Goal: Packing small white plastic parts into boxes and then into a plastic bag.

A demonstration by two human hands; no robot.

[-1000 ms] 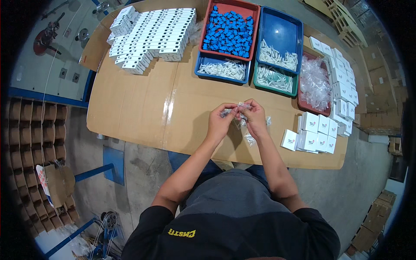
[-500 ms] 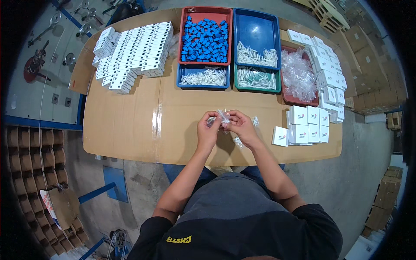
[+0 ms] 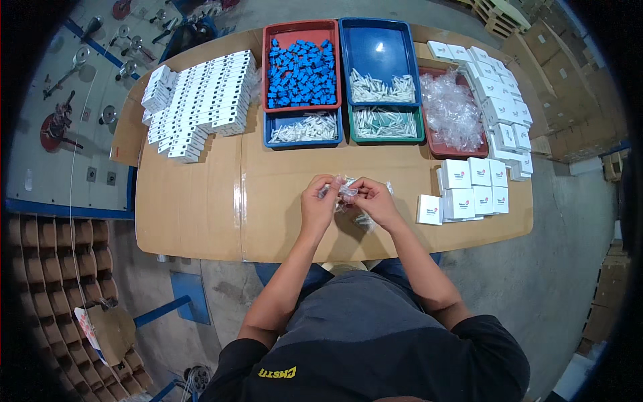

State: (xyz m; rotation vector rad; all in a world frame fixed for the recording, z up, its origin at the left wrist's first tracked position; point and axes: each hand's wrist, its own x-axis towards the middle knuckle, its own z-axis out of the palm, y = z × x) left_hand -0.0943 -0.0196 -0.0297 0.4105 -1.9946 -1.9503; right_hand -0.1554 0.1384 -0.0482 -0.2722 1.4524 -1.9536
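Over the front middle of the cardboard-covered table, my left hand point(image 3: 320, 204) and my right hand point(image 3: 375, 202) pinch a small clear plastic bag point(image 3: 347, 190) between them. Fingers of both hands are closed on its crinkled film. Whitish bits show in or behind the plastic, too small to make out. Another clear bag with small pale pieces point(image 3: 365, 221) lies on the cardboard just below my right hand. A bit of clear film also peeks out past the right fingers.
Beyond my hands stand a red tray point(image 3: 266, 100) of blue plastic parts, blue trays point(image 3: 375, 40) and a green tray point(image 3: 386, 141) with white plugs, and a red tray point(image 3: 487, 149) of clear bags. White boxes point(image 3: 201, 94) are stacked left; more white boxes point(image 3: 459, 203) stand right.
The view has shifted slightly, so the trays sit lower and further left. My hands stay together at the same spot, and the film between them has folded lower.
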